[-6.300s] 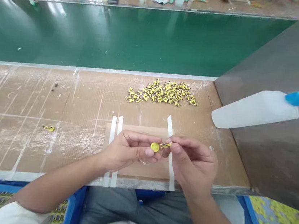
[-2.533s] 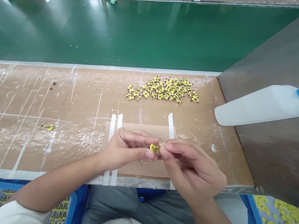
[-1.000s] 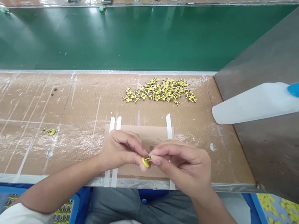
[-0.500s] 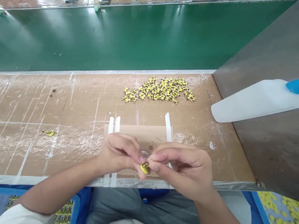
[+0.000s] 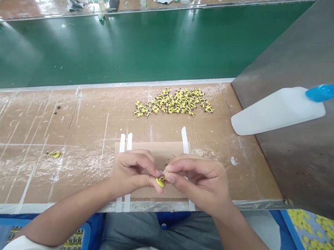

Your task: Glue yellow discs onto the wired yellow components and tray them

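Above the table's front edge, my left hand (image 5: pixel 137 172) pinches a small yellow piece (image 5: pixel 160 181) between thumb and fingers. My right hand (image 5: pixel 198 181) meets it from the right, its thumb and forefinger closed on the dark, thin part of the same piece. Fingertips cover much of that part. Beneath the hands lies a cardboard sheet (image 5: pixel 152 145) fixed with white tape strips. Beyond it sits a heap of small yellow and dark figures (image 5: pixel 176 101). One more yellow piece (image 5: pixel 56 154) lies alone on the left of the table.
A white bottle with a blue top (image 5: pixel 281 110) leans at the right by a metal panel (image 5: pixel 309 158). Blue trays of yellow pieces stand at the lower left (image 5: pixel 86 238) and lower right (image 5: pixel 299 246). Across a green belt (image 5: pixel 164 43), people's hands and turquoise pieces show.
The whole view has shifted and tilted slightly. Both hands remain together at the yellow piece, which is turned a little differently between the fingertips.
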Demonstrator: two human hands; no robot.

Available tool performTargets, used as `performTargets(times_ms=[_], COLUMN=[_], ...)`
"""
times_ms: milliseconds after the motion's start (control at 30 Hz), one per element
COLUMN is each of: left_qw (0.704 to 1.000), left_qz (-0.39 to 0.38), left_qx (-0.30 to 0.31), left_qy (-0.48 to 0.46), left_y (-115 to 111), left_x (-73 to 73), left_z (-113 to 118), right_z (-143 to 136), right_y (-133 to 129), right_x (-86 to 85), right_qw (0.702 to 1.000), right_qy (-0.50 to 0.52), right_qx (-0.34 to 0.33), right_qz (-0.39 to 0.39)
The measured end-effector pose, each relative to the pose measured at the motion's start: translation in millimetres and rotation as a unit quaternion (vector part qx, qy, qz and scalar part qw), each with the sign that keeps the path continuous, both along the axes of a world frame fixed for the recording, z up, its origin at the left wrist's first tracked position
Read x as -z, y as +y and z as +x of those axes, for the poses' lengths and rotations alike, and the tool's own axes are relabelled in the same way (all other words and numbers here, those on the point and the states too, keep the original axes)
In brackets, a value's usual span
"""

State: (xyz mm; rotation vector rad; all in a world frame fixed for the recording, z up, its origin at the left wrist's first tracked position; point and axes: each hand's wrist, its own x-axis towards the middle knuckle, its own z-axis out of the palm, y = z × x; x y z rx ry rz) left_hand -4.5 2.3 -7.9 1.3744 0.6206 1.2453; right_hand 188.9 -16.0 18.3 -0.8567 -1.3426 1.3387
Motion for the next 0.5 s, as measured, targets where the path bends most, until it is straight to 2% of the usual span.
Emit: performTargets(times_ms=[267, 500], left_qw=[0.982, 0.953], left_qz=[0.164, 0.259], left_qx=[-0.048, -0.058], left_qy=[0.086, 0.144], left_y=[2.0, -0.1], left_x=[-6.2, -10.8], left_z=[-4.6, -4.1], right_z=[-1.0, -0.7], right_y=[2.0, -1.9], right_x=[2.8, 5.4], right_qw=[1.000, 0.999], right_qy=[-0.006, -0.018], right_qx=[0.010, 0.033], right_qz=[0.019, -0.023])
